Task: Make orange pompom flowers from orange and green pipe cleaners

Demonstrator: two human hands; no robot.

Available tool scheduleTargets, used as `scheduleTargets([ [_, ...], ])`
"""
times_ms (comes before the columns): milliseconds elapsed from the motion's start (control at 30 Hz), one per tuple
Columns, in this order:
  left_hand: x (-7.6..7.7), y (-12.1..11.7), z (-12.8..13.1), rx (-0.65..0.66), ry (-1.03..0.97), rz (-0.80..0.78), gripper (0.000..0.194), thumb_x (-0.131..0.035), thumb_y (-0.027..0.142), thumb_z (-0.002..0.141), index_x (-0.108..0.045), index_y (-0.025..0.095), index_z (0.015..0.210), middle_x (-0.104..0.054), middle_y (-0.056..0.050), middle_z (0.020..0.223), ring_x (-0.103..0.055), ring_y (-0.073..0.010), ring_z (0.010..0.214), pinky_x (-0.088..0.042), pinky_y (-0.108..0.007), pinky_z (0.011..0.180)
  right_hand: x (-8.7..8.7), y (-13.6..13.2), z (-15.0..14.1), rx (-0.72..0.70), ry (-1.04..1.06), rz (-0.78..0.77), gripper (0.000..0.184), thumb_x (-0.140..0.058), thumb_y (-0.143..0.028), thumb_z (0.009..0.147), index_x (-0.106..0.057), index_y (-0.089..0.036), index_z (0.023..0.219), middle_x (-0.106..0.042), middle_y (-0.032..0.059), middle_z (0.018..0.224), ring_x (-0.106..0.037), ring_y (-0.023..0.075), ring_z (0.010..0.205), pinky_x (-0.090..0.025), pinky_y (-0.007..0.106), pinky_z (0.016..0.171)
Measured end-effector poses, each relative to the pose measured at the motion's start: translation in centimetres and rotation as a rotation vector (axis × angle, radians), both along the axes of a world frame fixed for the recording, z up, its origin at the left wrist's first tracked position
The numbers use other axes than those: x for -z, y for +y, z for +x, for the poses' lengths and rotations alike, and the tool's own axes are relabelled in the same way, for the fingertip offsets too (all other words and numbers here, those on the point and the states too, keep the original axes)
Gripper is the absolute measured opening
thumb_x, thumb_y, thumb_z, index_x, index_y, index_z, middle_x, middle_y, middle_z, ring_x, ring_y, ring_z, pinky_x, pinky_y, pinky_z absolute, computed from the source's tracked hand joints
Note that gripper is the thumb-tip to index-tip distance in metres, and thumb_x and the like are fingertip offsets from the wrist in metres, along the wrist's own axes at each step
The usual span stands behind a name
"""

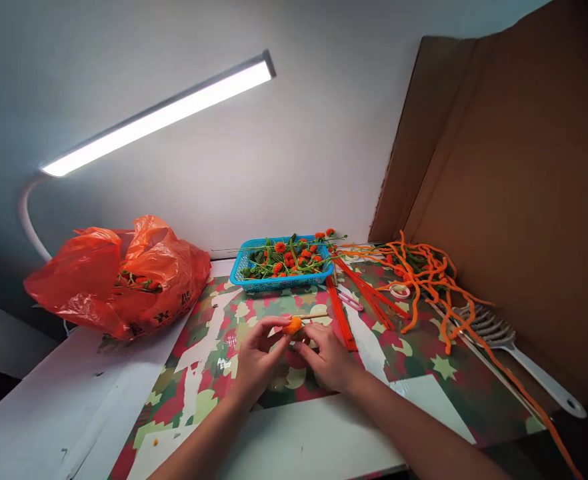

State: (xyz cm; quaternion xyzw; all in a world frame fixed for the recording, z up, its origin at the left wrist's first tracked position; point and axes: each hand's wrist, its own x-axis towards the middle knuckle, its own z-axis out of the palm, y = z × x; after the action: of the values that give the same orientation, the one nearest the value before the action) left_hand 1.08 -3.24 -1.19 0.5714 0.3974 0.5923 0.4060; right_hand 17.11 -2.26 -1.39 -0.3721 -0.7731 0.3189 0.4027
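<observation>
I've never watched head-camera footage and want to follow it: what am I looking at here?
There is no machine: these are a person's bare hands. The single picture comes from a camera on that person's head, looking forward and down.

The left hand pinches a fuzzy orange piece; the right hand is close beside it, its hold unclear.

On the patterned cover lie red strips and orange strands. Behind the hands, a blue basket holds orange-red blooms with greenery; an orange-red plastic bag sits at left.
</observation>
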Motion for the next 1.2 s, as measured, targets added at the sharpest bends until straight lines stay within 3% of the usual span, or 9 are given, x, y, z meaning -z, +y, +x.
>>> scheduleTargets([
  [100,0.4,0.3,-0.3,0.04,0.058,0.07,0.029,-0.07,0.027,0.074,-0.063,0.02,0.101,-0.064,-0.007,0.104,-0.061,-0.0214,0.101,-0.052,-0.037,0.089,0.7,0.7,-0.2,-0.007,0.031,0.067,0.022,-0.044,-0.016,0.089,-0.051,-0.018,0.069,-0.055,0.0013,0.071,-0.05,0.0149,0.072,-0.036,0.026,0.067],
  [300,1.2,0.9,-0.9,0.204,0.094,0.045,0.05,-0.066,0.037,0.077,-0.056,0.024,0.124,-0.058,-0.01,0.126,-0.055,-0.0268,0.113,-0.053,-0.035,0.086,1.3,1.1,-0.5,-0.05,0.093,0.182,0.019,-0.039,-0.017,0.09,-0.054,-0.019,0.079,-0.055,0.0024,0.079,-0.048,0.0163,0.078,-0.037,0.028,0.072],
  [400,1.2,0.8,-1.1,0.179,0.172,0.112,0.046,-0.07,0.038,0.072,-0.064,0.022,0.114,-0.061,-0.01,0.12,-0.055,-0.0267,0.112,-0.052,-0.035,0.087,1.7,1.0,-0.5,-0.086,0.082,0.162,0.018,-0.039,-0.017,0.088,-0.054,-0.019,0.078,-0.053,0.0019,0.077,-0.047,0.0161,0.077,-0.037,0.028,0.072],
  [567,1.3,0.2,-0.9,0.124,0.213,0.094,0.043,-0.075,0.037,0.066,-0.068,0.02,0.104,-0.067,-0.007,0.106,-0.061,-0.0235,0.1,-0.052,-0.034,0.084,2.4,1.1,-0.6,-0.089,0.08,0.151,0.014,-0.042,-0.017,0.085,-0.054,-0.019,0.077,-0.052,0.001,0.074,-0.045,0.0155,0.072,-0.037,0.027,0.07],
  [767,1.2,0.1,-0.7,0.129,0.207,0.147,0.039,-0.077,0.033,0.063,-0.07,0.019,0.098,-0.068,-0.008,0.106,-0.061,-0.0242,0.101,-0.052,-0.033,0.082,2.3,0.8,-0.8,-0.131,0.081,0.175,0.015,-0.042,-0.018,0.083,-0.057,-0.018,0.08,-0.058,0.0026,0.08,-0.05,0.0159,0.074,-0.039,0.028,0.071],
  [1200,1.0,0.1,-0.2,0.065,0.292,0.25,0.023,-0.076,0.033,0.063,-0.073,0.017,0.078,-0.071,-0.011,0.102,-0.066,-0.0239,0.09,-0.051,-0.036,0.084,3.6,1.4,-1.3,-0.132,0.123,0.056,0.02,-0.046,-0.023,0.086,-0.062,-0.016,0.095,-0.064,0.0054,0.089,-0.056,0.0179,0.081,-0.043,0.029,0.074],
])
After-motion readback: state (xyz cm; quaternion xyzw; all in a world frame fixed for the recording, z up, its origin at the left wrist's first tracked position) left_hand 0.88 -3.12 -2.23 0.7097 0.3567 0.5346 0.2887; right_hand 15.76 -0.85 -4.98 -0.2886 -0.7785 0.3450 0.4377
